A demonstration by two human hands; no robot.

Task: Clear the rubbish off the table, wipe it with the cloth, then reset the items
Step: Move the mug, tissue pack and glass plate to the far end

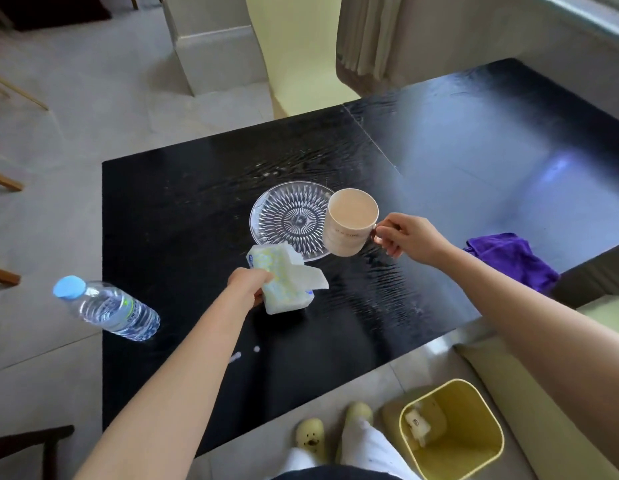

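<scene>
My left hand [249, 283] grips a soft tissue pack [283, 282], white with a yellow pattern, held just above the black table [183, 209]; one tissue sticks out of it. My right hand [405, 239] holds a cream mug [349, 223] by its handle, lifted over the right edge of a clear cut-glass plate [287, 216]. A purple cloth [512, 259] lies crumpled at the table's right edge. A water bottle [107, 308] with a blue cap stands at the left edge. Two small white scraps [236, 356] lie on the near part of the table.
A yellow bin [470, 441] with rubbish inside stands on the floor at the lower right, beside a pale green seat [609, 313]. My feet in yellow slippers [311, 434] are by the table's near edge. Another pale chair [301, 64] stands behind the table.
</scene>
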